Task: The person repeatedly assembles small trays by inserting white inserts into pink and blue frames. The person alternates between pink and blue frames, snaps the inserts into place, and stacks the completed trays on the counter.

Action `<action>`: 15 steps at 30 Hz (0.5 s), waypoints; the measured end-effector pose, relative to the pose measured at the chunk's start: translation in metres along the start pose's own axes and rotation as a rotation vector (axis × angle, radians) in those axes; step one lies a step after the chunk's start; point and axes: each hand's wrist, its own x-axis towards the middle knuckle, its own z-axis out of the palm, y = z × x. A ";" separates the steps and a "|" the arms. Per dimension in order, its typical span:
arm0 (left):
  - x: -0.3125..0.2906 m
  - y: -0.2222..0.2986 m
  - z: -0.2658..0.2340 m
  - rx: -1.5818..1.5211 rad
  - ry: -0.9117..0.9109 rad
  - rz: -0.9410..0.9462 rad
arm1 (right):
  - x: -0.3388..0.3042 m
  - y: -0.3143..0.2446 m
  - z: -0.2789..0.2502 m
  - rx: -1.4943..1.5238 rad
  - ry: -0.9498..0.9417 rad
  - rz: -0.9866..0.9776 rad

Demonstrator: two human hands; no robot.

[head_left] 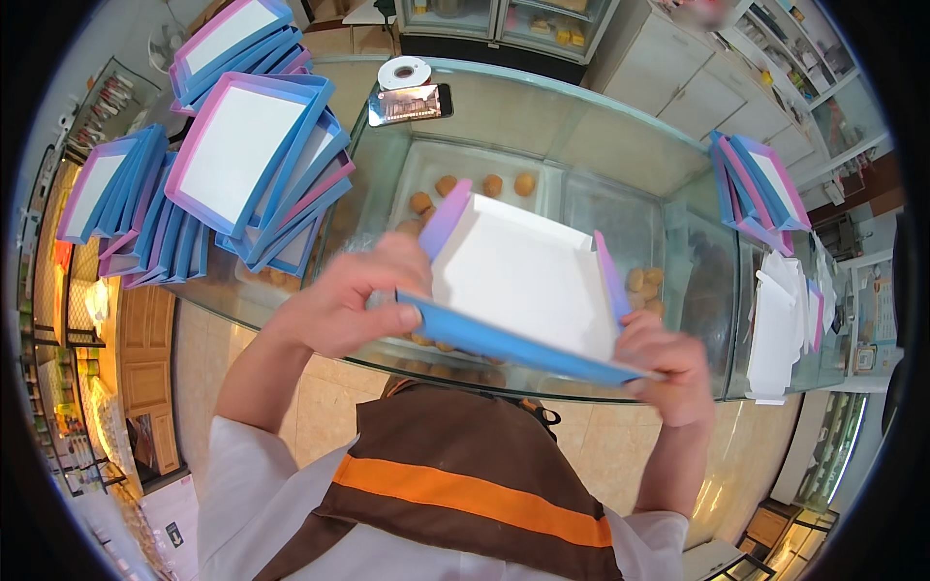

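Observation:
Between my hands is a shallow cardboard box tray (523,281), white inside, with a blue wall on the side nearest me and purple flaps at its left and right. My left hand (368,290) grips the near left corner, thumb lying over the blue edge. At the near right corner my right hand (668,360) is closed on the card, slightly blurred. The tray is tilted and held above a glass display counter (620,116). Through the glass, round brown pastries (492,185) show on white trays, partly hidden by the box tray.
Tall leaning stacks of blue and purple box trays (237,155) stand on the counter's left. A smaller stack (760,189) is at the far right, with white card sheets (775,329) nearer me. A phone (417,105) leans against a white roll (404,72) at the far edge.

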 end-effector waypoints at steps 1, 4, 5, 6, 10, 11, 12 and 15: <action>-0.007 -0.013 0.001 0.090 -0.122 -0.043 | -0.004 0.006 0.006 -0.098 -0.067 0.055; -0.033 -0.068 0.020 0.313 -0.367 -0.135 | -0.018 0.048 0.032 -0.377 -0.201 0.179; -0.041 -0.081 0.031 0.366 -0.371 -0.142 | -0.023 0.060 0.041 -0.457 -0.197 0.181; -0.047 -0.089 0.040 0.420 -0.373 -0.155 | -0.026 0.072 0.048 -0.533 -0.197 0.180; -0.045 -0.104 0.057 0.543 -0.324 -0.314 | -0.033 0.112 0.071 -0.640 -0.114 0.169; -0.044 -0.107 0.059 0.600 -0.336 -0.279 | -0.033 0.116 0.074 -0.663 -0.085 0.164; -0.043 -0.108 0.059 0.659 -0.343 -0.243 | -0.032 0.119 0.074 -0.687 -0.056 0.156; -0.044 -0.099 0.055 0.697 -0.342 -0.060 | -0.031 0.120 0.072 -0.673 -0.039 0.168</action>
